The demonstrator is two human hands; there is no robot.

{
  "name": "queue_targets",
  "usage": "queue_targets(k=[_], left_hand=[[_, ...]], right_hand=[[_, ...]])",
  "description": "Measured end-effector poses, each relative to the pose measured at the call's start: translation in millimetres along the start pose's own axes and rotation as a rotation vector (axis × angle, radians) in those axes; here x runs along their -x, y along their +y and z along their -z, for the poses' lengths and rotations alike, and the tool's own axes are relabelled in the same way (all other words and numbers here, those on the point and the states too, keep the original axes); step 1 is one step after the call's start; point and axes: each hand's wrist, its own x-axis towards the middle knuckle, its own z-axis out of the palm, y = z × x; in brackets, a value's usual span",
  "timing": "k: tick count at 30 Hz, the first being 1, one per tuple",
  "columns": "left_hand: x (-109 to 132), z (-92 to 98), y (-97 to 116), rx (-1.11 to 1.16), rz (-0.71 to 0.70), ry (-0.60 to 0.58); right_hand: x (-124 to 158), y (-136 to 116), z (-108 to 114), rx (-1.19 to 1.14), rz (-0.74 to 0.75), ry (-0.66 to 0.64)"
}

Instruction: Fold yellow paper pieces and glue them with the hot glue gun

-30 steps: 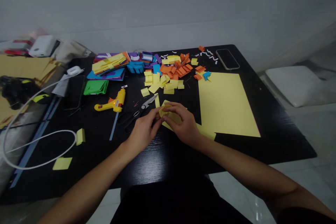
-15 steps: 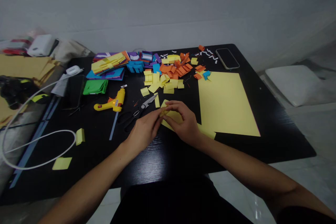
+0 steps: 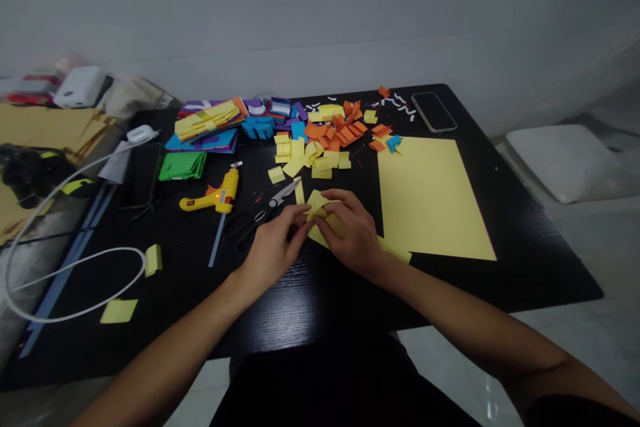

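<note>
My left hand (image 3: 274, 248) and my right hand (image 3: 351, 229) meet over a small folded yellow paper piece (image 3: 317, 202) at the middle of the black table (image 3: 525, 240). Both hands pinch that piece between fingertips, just above a larger yellow scrap that lies under my right hand. Black-handled scissors (image 3: 263, 212) lie just left of my left hand. A yellow glue gun (image 3: 215, 195) rests farther left.
A large yellow sheet (image 3: 430, 197) lies to the right. Piles of yellow squares (image 3: 310, 157), orange bits (image 3: 340, 130) and coloured paper stacks (image 3: 210, 123) fill the far side. A phone (image 3: 433, 112) sits far right. A white cable (image 3: 75, 280) loops at left, with loose yellow pieces (image 3: 153, 259).
The yellow piece between my fingers has been turned and folded a little; both hands shifted slightly away from me, staying in the same spot on the table.
</note>
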Motion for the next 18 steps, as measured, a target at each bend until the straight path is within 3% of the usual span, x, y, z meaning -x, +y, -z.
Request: queue_targets(k=[4, 18], left_hand=[[-2.4, 3.1, 4.8, 0.037, 0.069, 0.058], [-3.3, 4.9, 5.1, 0.011, 0.006, 0.069]], right_hand=[[-2.8, -5.3, 3.1, -0.077, -0.041, 0.018], [-4.6, -8.9, 5.0, -0.144, 0.013, 0.022]])
